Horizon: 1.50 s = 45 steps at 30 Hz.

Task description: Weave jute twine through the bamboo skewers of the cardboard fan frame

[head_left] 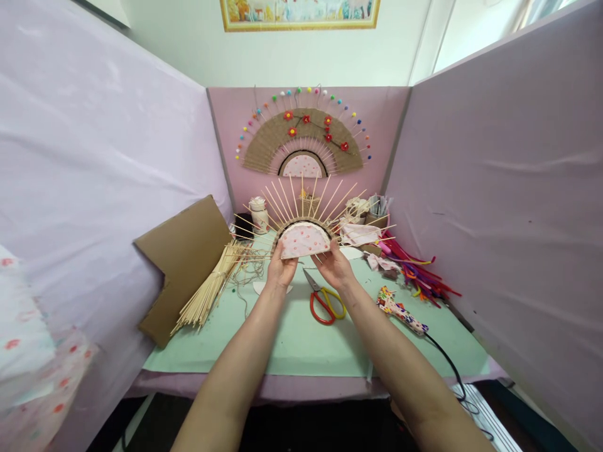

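Between my two hands I hold up a half-round fan frame (305,241), its pink dotted cloth face toward me and thin wooden sticks spreading out from its curved edge. My left hand (281,269) grips the lower left corner. At the lower right corner, my right hand (335,263) grips it too, thumb in front; the other fingers are partly hidden behind. Below the frame, scissors (325,304) with one red and one yellow handle lie on the green table top (306,351). On the back panel hangs a finished-looking fan (264,141) with red flowers and coloured beads.
Left, a bundle of wooden sticks (207,295) lies by a folded cardboard sheet (188,251). Right are a speckled glue gun (400,312) with a black cord and colourful fuzzy stems (419,270). A jar (259,215) and cloth scraps (360,234) stand behind. Lilac-covered panels enclose both sides.
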### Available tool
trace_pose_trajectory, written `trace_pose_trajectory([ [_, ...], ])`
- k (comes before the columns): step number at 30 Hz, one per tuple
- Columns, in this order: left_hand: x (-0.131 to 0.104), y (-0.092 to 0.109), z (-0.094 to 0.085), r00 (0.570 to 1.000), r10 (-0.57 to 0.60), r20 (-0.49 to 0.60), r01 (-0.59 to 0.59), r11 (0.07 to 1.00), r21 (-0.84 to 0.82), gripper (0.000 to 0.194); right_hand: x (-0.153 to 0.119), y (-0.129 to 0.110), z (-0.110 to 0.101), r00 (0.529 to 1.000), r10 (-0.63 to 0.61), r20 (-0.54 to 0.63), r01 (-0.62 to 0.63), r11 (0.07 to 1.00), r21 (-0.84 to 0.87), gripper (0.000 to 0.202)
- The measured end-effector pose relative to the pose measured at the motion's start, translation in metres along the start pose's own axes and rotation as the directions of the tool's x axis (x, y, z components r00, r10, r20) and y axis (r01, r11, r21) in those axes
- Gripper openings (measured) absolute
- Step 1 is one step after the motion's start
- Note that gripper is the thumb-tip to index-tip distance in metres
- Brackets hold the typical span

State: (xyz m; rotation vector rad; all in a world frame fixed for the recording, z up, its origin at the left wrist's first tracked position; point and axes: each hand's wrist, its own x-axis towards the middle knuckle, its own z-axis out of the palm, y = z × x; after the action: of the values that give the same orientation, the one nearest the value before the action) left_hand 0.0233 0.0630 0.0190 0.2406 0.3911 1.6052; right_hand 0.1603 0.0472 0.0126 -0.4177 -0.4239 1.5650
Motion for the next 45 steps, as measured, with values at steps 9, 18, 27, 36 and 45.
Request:
trace_pose_trajectory([
  [9,0.006,0.005,-0.007,0.992,0.043,-0.119,-0.042,0.999,0.014,0.031,-0.011,-0.019,-0.023,0.947,-0.235,-0.218,0.234,0.972,-0.030,0.004],
  [18,0.004,0.007,-0.005,0.984,0.048,-0.171,-0.046,0.999,0.018,0.031,-0.014,-0.018,-0.024,0.974,-0.114,-0.194,0.042,0.939,-0.343,0.031],
  [27,-0.002,0.007,0.005,0.981,-0.039,-0.188,0.047,0.998,0.041,0.025,-0.002,-0.026,0.006,0.999,-0.006,-0.047,-0.009,0.952,-0.307,0.006],
  [36,-0.003,0.024,0.025,0.972,-0.170,-0.161,0.188,0.977,0.099,0.023,0.006,-0.046,0.010,0.994,0.033,-0.100,-0.062,0.948,-0.312,0.014],
  [45,-0.005,0.027,0.030,0.963,-0.206,-0.171,0.221,0.973,0.071,0.019,0.006,-0.057,0.014,0.985,0.107,-0.138,-0.150,0.925,-0.350,0.021],
])
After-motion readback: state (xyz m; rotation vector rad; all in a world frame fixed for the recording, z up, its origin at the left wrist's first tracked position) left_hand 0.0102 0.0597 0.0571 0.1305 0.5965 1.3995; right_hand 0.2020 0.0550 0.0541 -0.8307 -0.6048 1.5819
